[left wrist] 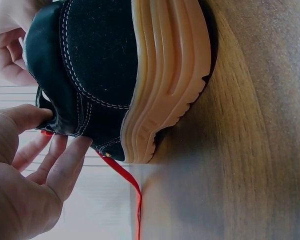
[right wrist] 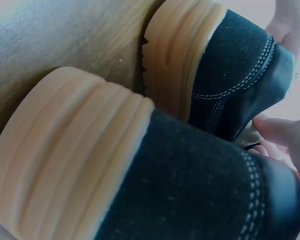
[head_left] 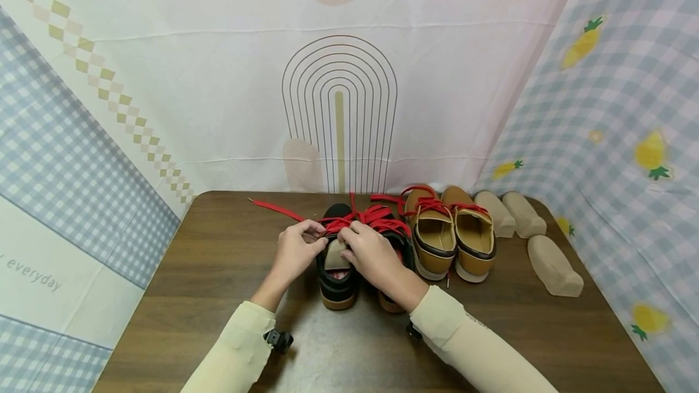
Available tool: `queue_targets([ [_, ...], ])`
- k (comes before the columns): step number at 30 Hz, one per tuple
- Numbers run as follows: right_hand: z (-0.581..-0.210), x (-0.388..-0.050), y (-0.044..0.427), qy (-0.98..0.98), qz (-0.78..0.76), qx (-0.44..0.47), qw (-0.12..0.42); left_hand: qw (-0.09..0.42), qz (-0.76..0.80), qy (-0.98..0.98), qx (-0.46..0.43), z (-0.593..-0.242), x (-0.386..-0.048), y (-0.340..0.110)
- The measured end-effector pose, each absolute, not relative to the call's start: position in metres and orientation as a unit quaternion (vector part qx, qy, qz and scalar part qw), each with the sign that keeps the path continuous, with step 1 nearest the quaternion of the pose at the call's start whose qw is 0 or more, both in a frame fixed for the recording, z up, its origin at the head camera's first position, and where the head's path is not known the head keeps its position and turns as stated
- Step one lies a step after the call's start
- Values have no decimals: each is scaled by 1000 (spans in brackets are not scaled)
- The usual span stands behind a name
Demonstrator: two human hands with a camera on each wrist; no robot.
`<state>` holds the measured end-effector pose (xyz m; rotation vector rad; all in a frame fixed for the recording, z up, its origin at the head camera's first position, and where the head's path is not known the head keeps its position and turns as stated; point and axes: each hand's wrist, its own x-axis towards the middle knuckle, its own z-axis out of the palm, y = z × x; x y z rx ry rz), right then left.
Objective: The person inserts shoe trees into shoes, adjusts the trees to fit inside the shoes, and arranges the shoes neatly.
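A black shoe (head_left: 337, 288) with a tan sole stands on the table, heel toward me. Inside its opening sits a beige foot-shaped insert (head_left: 337, 255). Red laces (head_left: 335, 223) cross its upper, one end trailing left. My left hand (head_left: 297, 247) pinches the left edge of the opening, thumb inside and fingers outside, as the left wrist view shows. On the opposite edge, my right hand (head_left: 374, 253) grips near the laces with bent fingers; its fingertips are partly hidden. A second black shoe (right wrist: 185, 185) stands close on the right, under my right hand.
To the right stand two tan shoes, one (head_left: 431, 247) beside the other (head_left: 475, 247), with red laces. Beige inserts (head_left: 554, 265) lie at the table's right end. A patterned cloth (head_left: 235, 96) hangs behind the wooden table (head_left: 218, 284).
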<state>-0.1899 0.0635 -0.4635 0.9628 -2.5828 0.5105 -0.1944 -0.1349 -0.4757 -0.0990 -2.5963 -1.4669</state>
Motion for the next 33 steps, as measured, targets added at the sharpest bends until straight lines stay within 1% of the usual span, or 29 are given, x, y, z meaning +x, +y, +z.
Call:
queue_targets([
  [10, -468, -190, 62, -902, 161, 350, 198, 77, -490, -868, -31, -475, -194, -135],
  [17, -470, -190, 62, -902, 170, 344, 196, 76, -493, -866, -31, -475, -194, -135],
  [22, -465, -192, 64, -897, 223, 347, 158, 75, -494, -865, -31, -477, -194, -136],
  [28, -452, -202, 66, -870, 327, 361, 79, 78, -491, -867, -36, -478, -194, -137],
  [33, -445, -211, 70, -866, 324, 379, 30, 81, -490, -867, -40, -478, -196, -137],
])
